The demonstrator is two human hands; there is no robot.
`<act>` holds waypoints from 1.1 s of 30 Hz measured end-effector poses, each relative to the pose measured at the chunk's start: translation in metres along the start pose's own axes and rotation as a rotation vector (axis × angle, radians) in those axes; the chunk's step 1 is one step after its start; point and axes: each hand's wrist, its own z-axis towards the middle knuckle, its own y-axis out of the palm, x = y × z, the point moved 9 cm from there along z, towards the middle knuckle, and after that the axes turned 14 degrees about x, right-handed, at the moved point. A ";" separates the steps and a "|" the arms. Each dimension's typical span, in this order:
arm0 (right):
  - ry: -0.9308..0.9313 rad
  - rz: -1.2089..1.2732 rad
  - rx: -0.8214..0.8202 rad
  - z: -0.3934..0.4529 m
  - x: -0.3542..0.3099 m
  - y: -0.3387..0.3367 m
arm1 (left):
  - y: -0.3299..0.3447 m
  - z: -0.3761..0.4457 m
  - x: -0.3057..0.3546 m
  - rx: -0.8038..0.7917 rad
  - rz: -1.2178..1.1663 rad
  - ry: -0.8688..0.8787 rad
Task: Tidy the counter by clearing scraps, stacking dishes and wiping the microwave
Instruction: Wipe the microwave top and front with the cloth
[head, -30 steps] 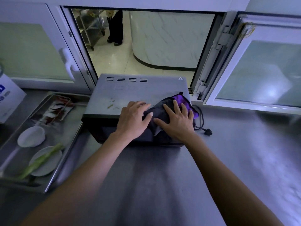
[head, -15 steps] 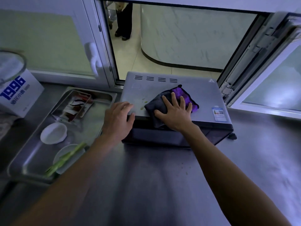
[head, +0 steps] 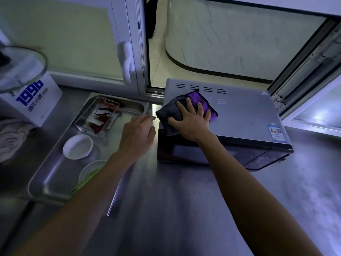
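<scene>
Pressing cloth [head: 186, 109] on microwave [head: 245, 115] — right hand [head: 191, 121] flat

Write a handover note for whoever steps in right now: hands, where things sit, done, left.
Right hand: flat, pressing the cloth on the microwave top, left end.
Left hand: open, empty, beside the microwave's left edge over the counter.
Tray at left holds a chilli dish, white bowl, and plate with a green stalk.
Done: wipe under way.
Left: finish wiping, clear scraps, stack dishes.
</scene>
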 end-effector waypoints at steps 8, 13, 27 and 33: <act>0.127 -0.017 0.018 -0.021 0.056 -0.020 | 0.024 0.008 0.053 -0.022 -0.027 0.132; 0.189 -0.039 0.032 -0.036 0.119 -0.037 | 0.048 0.011 0.101 -0.052 -0.001 0.207; 0.335 -0.010 0.110 -0.068 0.277 -0.080 | 0.130 0.011 0.242 -0.165 0.060 0.310; 0.310 0.040 0.116 -0.061 0.286 -0.080 | 0.147 0.021 0.260 -0.171 0.119 0.298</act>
